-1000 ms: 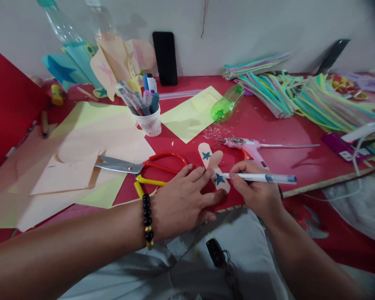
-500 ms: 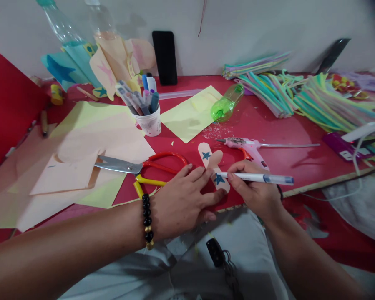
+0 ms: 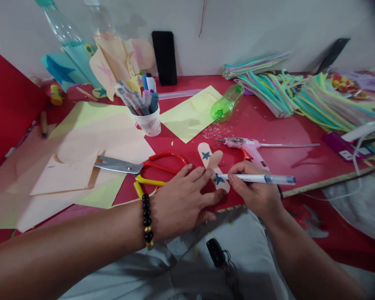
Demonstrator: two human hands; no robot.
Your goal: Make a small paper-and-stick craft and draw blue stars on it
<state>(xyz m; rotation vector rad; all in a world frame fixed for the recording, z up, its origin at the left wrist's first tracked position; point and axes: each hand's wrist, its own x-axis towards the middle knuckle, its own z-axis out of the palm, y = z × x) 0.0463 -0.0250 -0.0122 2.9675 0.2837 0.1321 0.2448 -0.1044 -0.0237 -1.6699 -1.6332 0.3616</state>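
My left hand (image 3: 184,200) lies flat on the red table (image 3: 268,121), fingers stretched out, pressing down the edge of a peach paper cutout (image 3: 212,163) that bears two blue stars. My right hand (image 3: 254,189) is closed around a white pen with a blue end (image 3: 262,178). The pen's tip touches the lower blue star (image 3: 219,179). A black bead bracelet (image 3: 147,221) sits on my left wrist.
Large scissors with red and yellow handles (image 3: 143,168) lie left of my hand on peach and yellow paper sheets (image 3: 90,141). A cup of markers (image 3: 148,116), a green bottle (image 3: 226,104), a pink glue gun (image 3: 252,148), stacks of coloured strips (image 3: 315,100) and a black phone (image 3: 164,58) stand further back.
The pen shifted very slightly in my right hand over the lower star. My left hand has stayed in place.
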